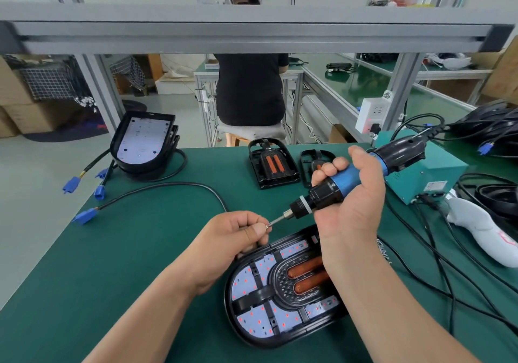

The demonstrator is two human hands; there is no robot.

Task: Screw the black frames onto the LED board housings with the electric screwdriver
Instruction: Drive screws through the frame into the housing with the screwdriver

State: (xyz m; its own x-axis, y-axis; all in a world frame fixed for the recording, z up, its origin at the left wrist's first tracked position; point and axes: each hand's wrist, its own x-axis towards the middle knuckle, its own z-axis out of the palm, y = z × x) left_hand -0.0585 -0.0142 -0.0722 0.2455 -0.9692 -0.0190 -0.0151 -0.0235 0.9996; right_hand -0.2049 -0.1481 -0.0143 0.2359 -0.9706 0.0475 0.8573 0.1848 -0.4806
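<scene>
1. Black frame (263,294) sits in the LED board housing (238,332), which lies flat on the green counter (112,264) straight before the person; white board with red dots shows between the frame's bars; two orange coils (305,267) lie in its raised middle.
2. The right hand (356,194) is above the housing's far right part; its fingers are clamped round the blue barrel of the electric screwdriver (328,191), which tilts with its bit pointing down and left, clear above the housing.
3. The left hand (232,239) is at the housing's far left edge; thumb and forefinger are pinched together on a small silvery screw (268,224) at the bit's tip; the other fingers are curled; whether they touch the housing's rim cannot be told.
4. Beyond the housing stands a pile of spare frames (272,163); a second pile (316,160) just right of it is partly hidden by the right hand.
5. Beyond and well left of the housing a stack of housings (143,141) leans at the counter's edge; a cable with a blue plug (84,217) lies left of the housing.
6. Right of the housing are a teal box (426,172), a white moulded object (476,231) and loose black cables (437,273).
</scene>
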